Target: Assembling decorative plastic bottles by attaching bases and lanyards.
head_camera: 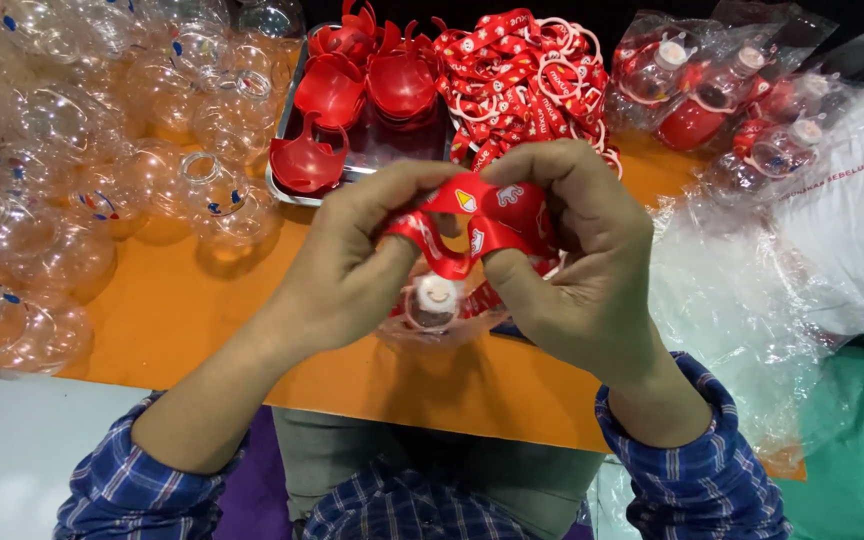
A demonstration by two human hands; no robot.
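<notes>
An orange tabletop (202,310) carries the work; its near edge ends over a pale floor (12,440) at the lower left, and the far side falls into darkness. Clear globes (72,180) crowd the left of the tabletop, some marked with small blue and red spots. A metal tray (287,190) at the back holds red caps (367,85), and just right of it lies a heap of red straps (522,75) with white rings. Bagged finished pieces (712,95) sit at the far right, and loose clear plastic (742,300) spills over the right edge beside a white bag (852,230).

In the middle, above the tabletop, the left hand (352,270) and right hand (577,270) meet — the fingers of both are pinched on one red strap (467,225), looped between them. Directly beneath hangs a clear globe with a white stopper (437,300), partly hidden by the hands. Blue plaid sleeves (692,480) cover both forearms.
</notes>
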